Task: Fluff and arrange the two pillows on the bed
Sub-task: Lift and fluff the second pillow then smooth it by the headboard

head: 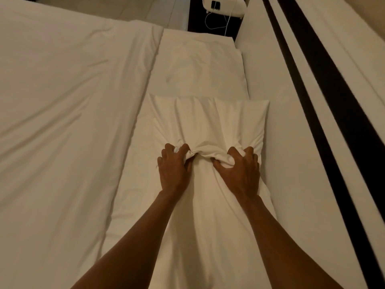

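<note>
Left hand (174, 166) and right hand (241, 170) each have a grip clamped on bunched cover at the middle of the near pillow (208, 126), lying on the bed (62, 101) just near the far pillow (200, 65); risk: pulling cover only leaves filling unfluffed.

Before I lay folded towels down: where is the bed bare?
The duvet left of both pillows is bare. The head strip is full: far pillow, then near pillow bunched under left hand and right hand.
</note>
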`<control>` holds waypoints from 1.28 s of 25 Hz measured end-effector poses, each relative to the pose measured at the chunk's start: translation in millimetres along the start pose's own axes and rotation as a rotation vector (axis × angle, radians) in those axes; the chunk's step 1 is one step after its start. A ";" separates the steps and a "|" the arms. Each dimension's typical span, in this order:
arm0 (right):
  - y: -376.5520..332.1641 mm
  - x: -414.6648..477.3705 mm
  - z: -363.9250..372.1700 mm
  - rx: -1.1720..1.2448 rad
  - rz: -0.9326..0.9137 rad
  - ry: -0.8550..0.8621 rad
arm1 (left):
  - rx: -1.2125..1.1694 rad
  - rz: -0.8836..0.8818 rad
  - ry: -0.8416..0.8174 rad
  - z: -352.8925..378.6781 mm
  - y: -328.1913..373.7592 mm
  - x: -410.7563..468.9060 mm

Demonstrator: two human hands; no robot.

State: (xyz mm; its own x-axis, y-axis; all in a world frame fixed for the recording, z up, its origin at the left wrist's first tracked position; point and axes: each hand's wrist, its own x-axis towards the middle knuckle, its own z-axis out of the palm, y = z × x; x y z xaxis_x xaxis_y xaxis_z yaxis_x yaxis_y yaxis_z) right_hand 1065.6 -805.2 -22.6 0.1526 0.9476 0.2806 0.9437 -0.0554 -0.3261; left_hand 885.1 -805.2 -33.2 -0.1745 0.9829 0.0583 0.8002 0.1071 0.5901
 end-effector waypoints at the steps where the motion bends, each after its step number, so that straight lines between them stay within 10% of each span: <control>1: 6.2 -2.1 9.6 -0.003 0.001 -0.005 | 0.003 -0.004 -0.003 9.4 -4.4 0.3; 22: -7.2 -14.7 -47.9 -0.005 0.080 -0.081 | -0.029 0.044 -0.019 -36.4 13.7 -18.1; 32: 41.3 -98.6 58.6 -0.089 0.142 -0.153 | 0.203 -0.034 -0.127 57.6 -73.9 -67.3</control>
State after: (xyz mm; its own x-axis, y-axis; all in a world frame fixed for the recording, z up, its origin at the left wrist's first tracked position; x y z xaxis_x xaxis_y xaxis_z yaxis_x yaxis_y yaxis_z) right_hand 1072.4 -882.5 -116.7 0.2460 0.9646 0.0952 0.9392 -0.2129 -0.2695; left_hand 870.8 -870.6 -127.1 -0.1404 0.9878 -0.0682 0.8964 0.1560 0.4148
